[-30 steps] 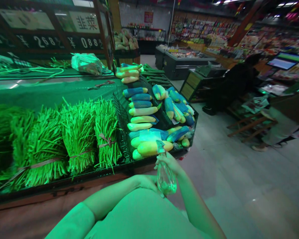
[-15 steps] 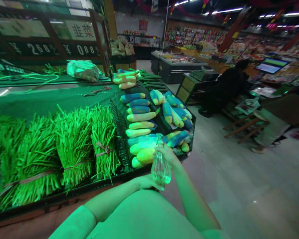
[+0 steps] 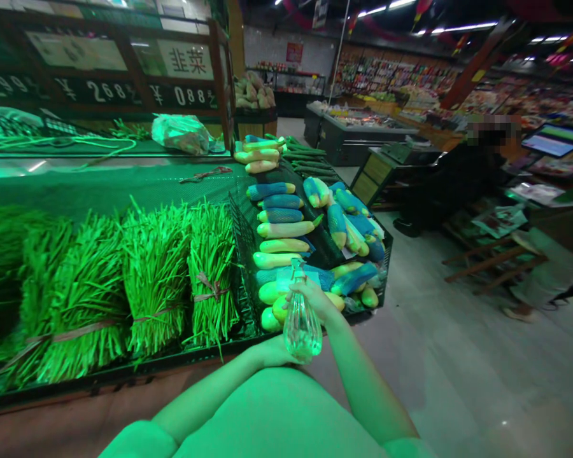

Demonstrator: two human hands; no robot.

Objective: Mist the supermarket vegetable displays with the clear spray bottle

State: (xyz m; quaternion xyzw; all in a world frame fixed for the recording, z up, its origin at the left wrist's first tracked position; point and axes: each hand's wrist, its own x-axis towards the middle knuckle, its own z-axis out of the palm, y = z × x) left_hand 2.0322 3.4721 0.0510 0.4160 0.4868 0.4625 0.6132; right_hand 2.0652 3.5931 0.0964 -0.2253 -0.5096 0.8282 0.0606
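My right hand (image 3: 310,295) is closed around the neck of a clear spray bottle (image 3: 302,326), held upright in front of my body. My left hand (image 3: 273,350) sits under the bottle's base, its fingers curled against it. Just beyond the bottle is a black crate (image 3: 241,245) of long pale gourds (image 3: 281,229), some in blue foam net sleeves. To the left lie tied bundles of green chives (image 3: 157,273) on the produce stand.
Price boards (image 3: 172,76) hang behind the stand, and a plastic bag (image 3: 180,132) lies on the green mat. A person in dark clothes (image 3: 453,184) sits at a counter on the right. Grey floor (image 3: 458,356) stretches to the right, with a chilled display case (image 3: 358,127) further back.
The bottle and both hands have risen slightly and shifted left toward the gourd crate. The view has swung a little to the left.
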